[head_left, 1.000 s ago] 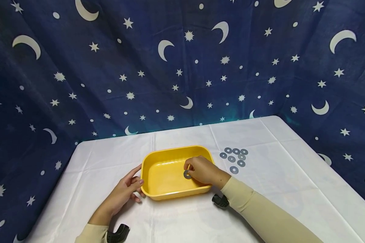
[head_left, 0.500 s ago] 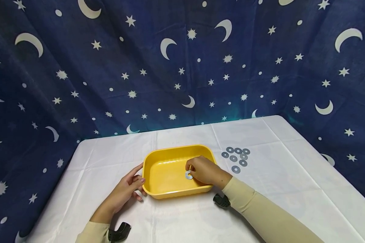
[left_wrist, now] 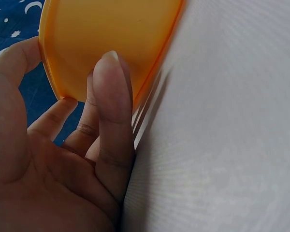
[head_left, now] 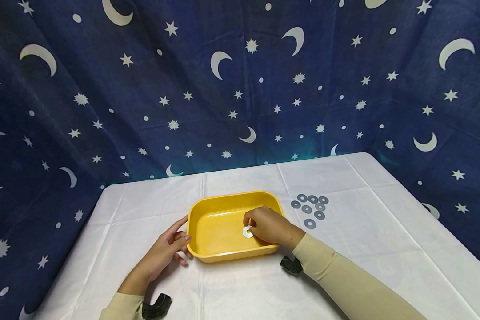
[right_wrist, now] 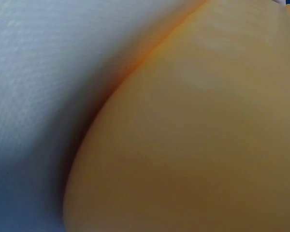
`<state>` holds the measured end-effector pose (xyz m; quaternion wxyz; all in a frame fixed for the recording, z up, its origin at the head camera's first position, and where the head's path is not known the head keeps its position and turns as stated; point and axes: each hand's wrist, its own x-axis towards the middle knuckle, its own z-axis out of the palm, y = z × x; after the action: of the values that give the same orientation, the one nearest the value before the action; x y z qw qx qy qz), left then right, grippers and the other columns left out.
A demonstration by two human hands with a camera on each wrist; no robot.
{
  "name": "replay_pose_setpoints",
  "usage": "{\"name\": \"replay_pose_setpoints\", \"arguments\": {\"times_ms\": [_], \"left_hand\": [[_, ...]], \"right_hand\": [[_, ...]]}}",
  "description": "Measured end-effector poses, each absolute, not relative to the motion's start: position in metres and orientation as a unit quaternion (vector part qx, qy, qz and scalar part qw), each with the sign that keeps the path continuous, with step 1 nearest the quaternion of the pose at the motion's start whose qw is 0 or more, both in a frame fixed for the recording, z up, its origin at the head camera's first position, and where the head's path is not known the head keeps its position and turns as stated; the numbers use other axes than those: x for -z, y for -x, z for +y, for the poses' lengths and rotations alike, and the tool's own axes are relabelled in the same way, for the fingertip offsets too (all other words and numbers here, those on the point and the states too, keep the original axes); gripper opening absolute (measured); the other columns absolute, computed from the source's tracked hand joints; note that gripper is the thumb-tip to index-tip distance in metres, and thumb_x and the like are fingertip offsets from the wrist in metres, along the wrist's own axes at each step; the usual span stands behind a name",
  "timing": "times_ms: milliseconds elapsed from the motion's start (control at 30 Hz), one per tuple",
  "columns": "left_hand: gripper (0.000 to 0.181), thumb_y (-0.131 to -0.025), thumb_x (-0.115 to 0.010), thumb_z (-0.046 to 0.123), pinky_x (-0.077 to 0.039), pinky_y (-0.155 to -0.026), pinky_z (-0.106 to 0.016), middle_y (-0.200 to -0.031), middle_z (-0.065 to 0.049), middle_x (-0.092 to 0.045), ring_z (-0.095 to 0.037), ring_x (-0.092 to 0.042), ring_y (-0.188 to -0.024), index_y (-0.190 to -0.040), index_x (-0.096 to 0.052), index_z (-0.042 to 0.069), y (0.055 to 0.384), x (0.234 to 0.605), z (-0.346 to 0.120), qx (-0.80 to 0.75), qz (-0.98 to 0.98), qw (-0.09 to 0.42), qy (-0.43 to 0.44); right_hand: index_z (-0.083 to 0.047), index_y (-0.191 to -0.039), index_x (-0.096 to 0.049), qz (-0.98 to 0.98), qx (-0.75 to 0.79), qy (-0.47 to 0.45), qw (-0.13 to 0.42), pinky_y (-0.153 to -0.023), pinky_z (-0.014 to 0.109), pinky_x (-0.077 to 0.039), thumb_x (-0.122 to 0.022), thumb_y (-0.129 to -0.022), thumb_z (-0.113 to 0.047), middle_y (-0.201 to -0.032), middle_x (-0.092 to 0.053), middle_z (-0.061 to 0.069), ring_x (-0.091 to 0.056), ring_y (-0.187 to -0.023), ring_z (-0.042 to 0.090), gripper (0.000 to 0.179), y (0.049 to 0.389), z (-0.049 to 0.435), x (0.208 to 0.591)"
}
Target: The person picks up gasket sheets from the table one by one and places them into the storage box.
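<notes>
A yellow plastic tub (head_left: 212,231) stands on the white cloth. My right hand (head_left: 270,226) reaches over its right side, thumb and fingers pinching a flat metal washer (head_left: 246,232) low over the tub's floor. The washer shines bright, and its right edge is hidden by the fingertips. At the tub's left end my left hand (head_left: 166,251) rests with fairly straight, spread fingers touching the rim and outer wall. The left wrist view shows those fingers (left_wrist: 50,121) against the yellow wall (left_wrist: 87,43). Tub wall (right_wrist: 183,145) fills most of the right wrist view, where my right hand is out of sight.
Several grey washers (head_left: 306,209) lie loosely grouped on the cloth, right of the tub. The white-covered table (head_left: 144,204) ends at a dark blue curtain (head_left: 144,89) with moons and stars. A black wrist mount (head_left: 292,265) sits below my right wrist.
The pinched washer has turned from dark grey to bright as its tilt changed, and it now sits slightly lower. Both hands and the tub stay nearly in place; the head view shifted a little.
</notes>
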<state>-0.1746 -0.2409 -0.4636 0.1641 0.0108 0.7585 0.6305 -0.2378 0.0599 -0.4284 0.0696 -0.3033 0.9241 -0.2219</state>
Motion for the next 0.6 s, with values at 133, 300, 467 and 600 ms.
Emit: {"name": "replay_pose_setpoints", "arguments": {"times_ms": [133,300,467,600], "left_hand": [[0.059,-0.092,-0.055,0.030,-0.057,-0.060,-0.038,-0.104,-0.013,-0.050,-0.028,-0.065,-0.077,-0.143,-0.025,0.036,0.1741,0.4635,-0.2415,-0.632,0.758,0.163,-0.013],[0.059,-0.091,-0.055,0.031,-0.057,-0.060,-0.038,-0.103,-0.014,-0.050,-0.028,-0.066,-0.076,-0.142,-0.026,0.036,0.1764,0.4619,-0.2389,-0.630,0.760,0.160,-0.014],[0.060,-0.091,-0.057,0.031,-0.057,-0.060,-0.037,-0.104,-0.014,-0.051,-0.028,-0.065,-0.075,-0.142,-0.026,0.036,0.1765,0.4619,-0.2388,-0.628,0.762,0.159,-0.006],[0.060,-0.091,-0.056,0.030,-0.057,-0.059,-0.037,-0.105,-0.013,-0.051,-0.027,-0.065,-0.075,-0.143,-0.025,0.036,0.1745,0.4638,-0.2400,-0.631,0.758,0.164,-0.006]], "right_hand": [[-0.016,-0.089,-0.067,0.926,0.223,0.296,0.071,-0.064,0.021,-0.045,-0.065,-0.083,-0.011,-0.074,-0.060,-0.007,-0.051,-0.066,0.008,0.009,0.2381,0.0586,0.4285],[-0.016,-0.091,-0.067,0.927,0.225,0.291,0.069,-0.066,0.022,-0.045,-0.065,-0.083,-0.012,-0.075,-0.060,-0.007,-0.051,-0.067,0.008,0.009,0.2388,0.0607,0.4276],[-0.015,-0.094,-0.067,0.927,0.236,0.290,0.037,-0.066,0.021,-0.045,-0.066,-0.082,-0.015,-0.075,-0.058,-0.008,-0.050,-0.068,0.009,0.012,0.2365,0.0611,0.4265],[-0.016,-0.092,-0.066,0.921,0.264,0.285,-0.023,-0.065,0.019,-0.046,-0.067,-0.081,-0.019,-0.074,-0.055,-0.009,-0.049,-0.069,0.008,0.011,0.2309,0.0628,0.4242]]}}
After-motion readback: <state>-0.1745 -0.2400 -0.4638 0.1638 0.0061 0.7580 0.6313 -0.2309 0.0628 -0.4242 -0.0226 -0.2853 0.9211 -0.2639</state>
